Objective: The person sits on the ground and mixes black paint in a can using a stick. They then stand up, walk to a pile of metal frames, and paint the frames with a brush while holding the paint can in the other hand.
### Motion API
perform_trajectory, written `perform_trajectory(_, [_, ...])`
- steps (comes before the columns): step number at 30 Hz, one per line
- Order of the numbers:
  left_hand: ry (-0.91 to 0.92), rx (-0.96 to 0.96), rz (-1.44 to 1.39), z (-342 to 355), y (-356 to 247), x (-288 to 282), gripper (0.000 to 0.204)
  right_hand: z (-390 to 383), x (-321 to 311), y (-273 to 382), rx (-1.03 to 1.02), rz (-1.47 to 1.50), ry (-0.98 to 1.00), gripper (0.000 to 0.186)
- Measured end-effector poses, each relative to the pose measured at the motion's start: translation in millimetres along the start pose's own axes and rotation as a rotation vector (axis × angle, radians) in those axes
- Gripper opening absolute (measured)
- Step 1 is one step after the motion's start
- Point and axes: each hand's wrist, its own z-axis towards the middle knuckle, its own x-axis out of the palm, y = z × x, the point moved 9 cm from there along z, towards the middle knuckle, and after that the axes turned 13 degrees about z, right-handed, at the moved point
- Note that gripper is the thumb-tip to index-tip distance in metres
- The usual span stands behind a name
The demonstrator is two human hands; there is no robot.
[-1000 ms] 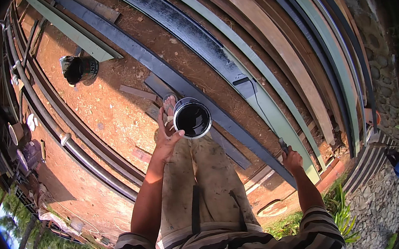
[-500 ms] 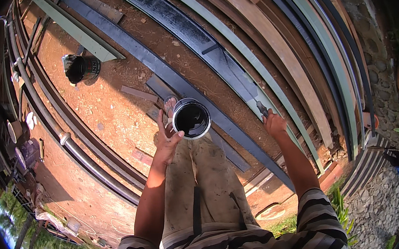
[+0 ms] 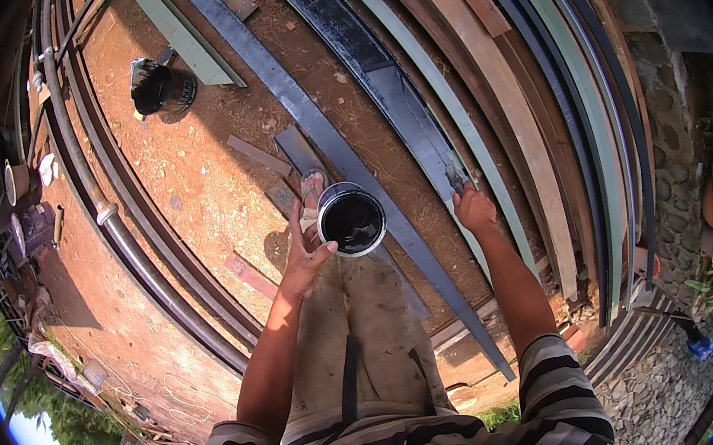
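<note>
My left hand (image 3: 303, 261) is closed on a round paint can (image 3: 384, 217), its thumb at the rim. Glossy black paint (image 3: 351, 223) shows inside. My right hand (image 3: 475, 208) grips a paintbrush (image 3: 455, 179), the bristles resting against a long board (image 3: 406, 100). That board is mostly coated in wet-looking black; pale green shows at its far end and at the near end by my hand. Alongside it on the left runs a long dark grey board (image 3: 310, 114).
Several green, brown and dark boards (image 3: 477, 45) lie side by side on the right. A second, paint-stained can (image 3: 178, 91) stands on the reddish dirt at the left. Metal pipes (image 3: 137, 245) run along the left. Small wood offcuts (image 3: 258, 155) lie near my foot (image 3: 311, 189).
The brush and my right hand have shifted slightly up and left along the board. Black covers more of its near part. The whole view has shifted somewhat; the held can stays in my left hand.
</note>
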Motion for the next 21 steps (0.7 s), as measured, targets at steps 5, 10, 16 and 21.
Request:
perform_trajectory(5, [-0.051,-0.006,-0.004,-14.8,-12.8,-10.1,0.122,1.0,7.0,14.2,0.120,0.040,0.090,0.050])
perform_trajectory(10, [-0.088,-0.022,-0.014,-13.9,-18.9,-27.5,0.124,-8.9,69.2,-62.9,0.324,0.004,0.199,0.049])
perform_trajectory(16, [-0.112,0.117,-0.025,-3.4,-13.6,-52.2,0.124,-8.5,112.8,-105.9,0.532,-0.074,0.224,0.041])
perform_trajectory(21, [-0.169,0.120,-0.055,-5.1,4.4,-67.2,0.124,-28.1,148.5,-155.1,0.526,-0.088,0.307,0.049])
